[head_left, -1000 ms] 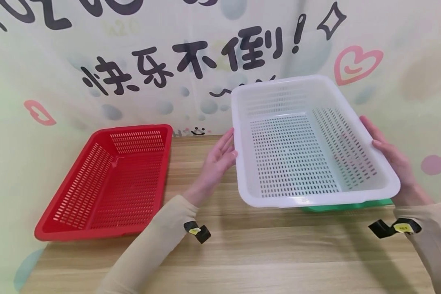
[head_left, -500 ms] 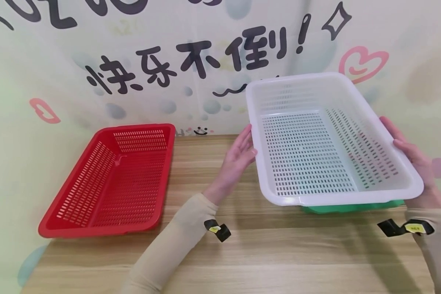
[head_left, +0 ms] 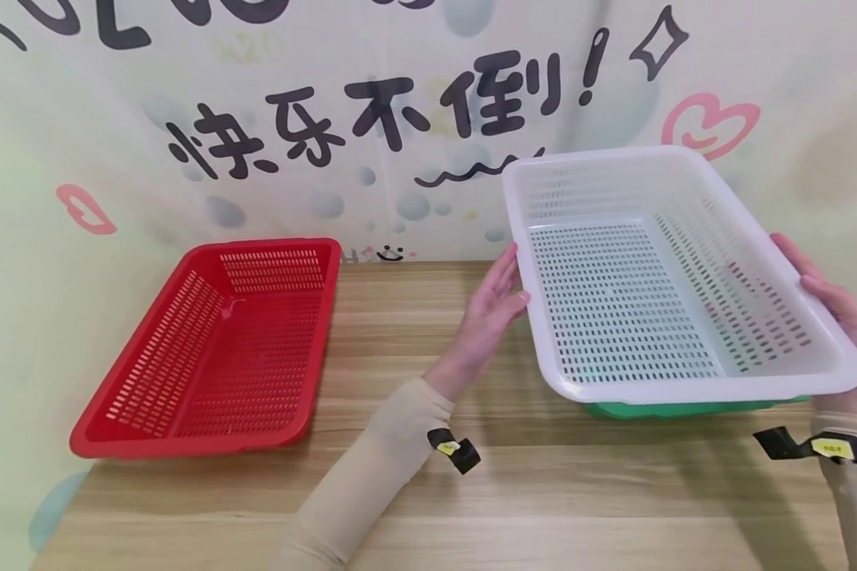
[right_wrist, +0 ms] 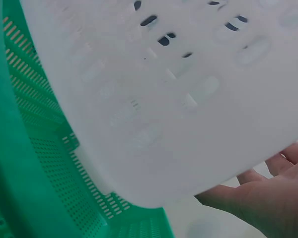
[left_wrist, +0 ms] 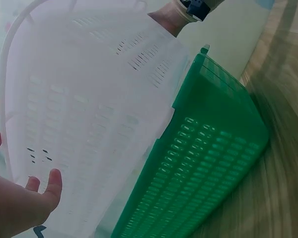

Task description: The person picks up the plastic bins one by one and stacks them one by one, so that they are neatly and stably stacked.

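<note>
Left hand (head_left: 489, 309), right hand (head_left: 851, 321): fingers gripping opposite sides of white basket (head_left: 693, 389), holding it over green basket (head_left: 685, 409), hiding most of latter from above; red basket (head_left: 186, 446) resting on table (head_left: 578, 492), leftward.

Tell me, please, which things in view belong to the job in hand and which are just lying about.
Apparently in the job:
White basket, held by the left hand and right hand
Green basket, probably, partly hidden beneath the white one

Apparently just lying about:
Red basket, untouched on the wooden table
Printed backdrop behind
</note>
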Demonstrator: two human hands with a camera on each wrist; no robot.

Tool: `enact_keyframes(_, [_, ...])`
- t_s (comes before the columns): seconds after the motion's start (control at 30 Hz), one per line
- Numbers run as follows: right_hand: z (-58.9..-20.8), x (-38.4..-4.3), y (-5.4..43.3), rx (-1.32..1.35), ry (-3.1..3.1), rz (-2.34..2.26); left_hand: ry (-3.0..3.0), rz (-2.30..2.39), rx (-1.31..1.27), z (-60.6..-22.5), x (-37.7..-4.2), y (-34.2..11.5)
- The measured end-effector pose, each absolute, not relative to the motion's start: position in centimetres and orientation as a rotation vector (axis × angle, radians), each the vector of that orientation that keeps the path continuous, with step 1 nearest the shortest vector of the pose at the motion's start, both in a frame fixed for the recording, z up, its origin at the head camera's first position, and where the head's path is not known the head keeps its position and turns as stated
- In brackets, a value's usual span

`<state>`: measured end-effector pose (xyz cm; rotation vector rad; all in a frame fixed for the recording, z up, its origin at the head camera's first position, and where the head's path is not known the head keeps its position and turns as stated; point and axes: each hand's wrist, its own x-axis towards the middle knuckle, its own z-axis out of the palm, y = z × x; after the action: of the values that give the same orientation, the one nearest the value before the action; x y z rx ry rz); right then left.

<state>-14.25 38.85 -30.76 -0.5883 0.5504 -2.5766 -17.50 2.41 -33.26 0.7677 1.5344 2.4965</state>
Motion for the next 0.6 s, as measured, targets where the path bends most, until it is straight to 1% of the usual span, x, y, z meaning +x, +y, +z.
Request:
enact_keyframes(0.27, [-30.4, -14.7, 40.3, -0.556, 0.682, -2.549, 1.523, 2.525, 0.756, -33.3, -17.7, 4.0])
enact_keyframes(0.4, [-30.5, -14.8, 40.9, -0.598, 0.861, -2.596, 1.520, 2.533, 0.739, -33.3, -17.7, 4.8])
enact_keyframes(0.6, [-30.4, -15.4, 42.0, -0.634, 0.931, -2.557, 1.510, 2.548, 0.717, -33.6, -17.8, 5.7])
